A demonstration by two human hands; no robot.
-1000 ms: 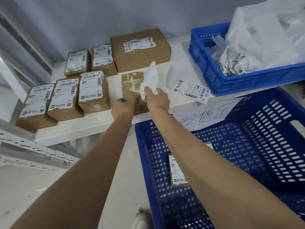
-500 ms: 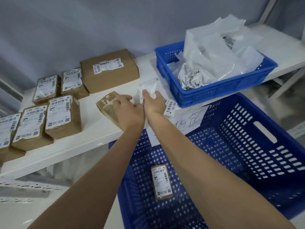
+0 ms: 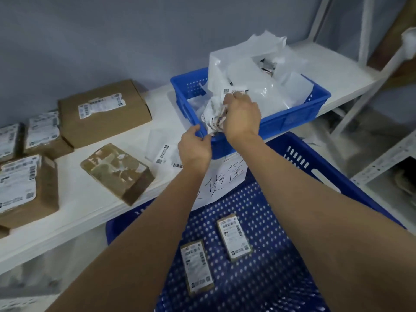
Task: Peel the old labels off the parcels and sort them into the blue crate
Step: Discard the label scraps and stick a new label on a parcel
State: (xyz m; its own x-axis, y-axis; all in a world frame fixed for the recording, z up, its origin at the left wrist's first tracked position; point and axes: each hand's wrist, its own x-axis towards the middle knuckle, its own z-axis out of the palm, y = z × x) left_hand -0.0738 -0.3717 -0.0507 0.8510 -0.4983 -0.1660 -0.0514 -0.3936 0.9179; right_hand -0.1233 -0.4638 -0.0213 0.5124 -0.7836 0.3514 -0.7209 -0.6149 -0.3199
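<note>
Your right hand [image 3: 242, 117] grips the crumpled label [image 3: 215, 118] over the bin's [image 3: 292, 118] front-left corner, likely to drop it, left hand [image 3: 194, 147] loosely curled and empty, stripped parcel [image 3: 117, 171] on the shelf's [image 3: 90, 206] front edge.

Matt brown cardboard parcel [image 3: 117, 171] with torn paper residue lies beside a perforated blue plastic crate [image 3: 299, 119] holding glossy white bags [image 3: 270, 86].
</note>
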